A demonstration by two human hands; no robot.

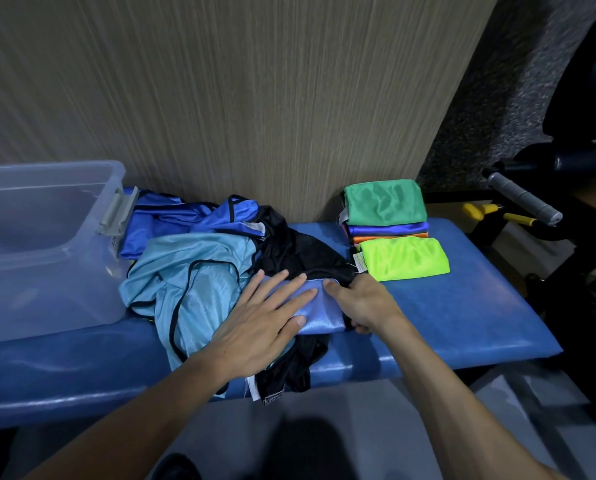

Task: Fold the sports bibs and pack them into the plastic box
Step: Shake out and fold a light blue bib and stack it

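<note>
**On the blue bench: pressing the fold flat**

On the padded bench (462, 306), the left hand (258, 327) lies flat, fingers straight, on a periwinkle bib (319, 311) while the right hand (362, 303) pinches its right edge. Best to crease firmly before lifting. Unfolded bibs (192, 278) crowd underneath; the folded stack (390, 220) sits right, the plastic box (43, 244) left.

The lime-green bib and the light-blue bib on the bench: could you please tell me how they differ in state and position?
The lime-green bib is folded into a neat rectangle, while the light-blue bib lies loose and crumpled. The lime-green bib sits on the right by the folded stack, with no hand on it; the light-blue bib lies beside the plastic box, partly under the left hand. Both rest on the blue bench, outside the box.
</note>
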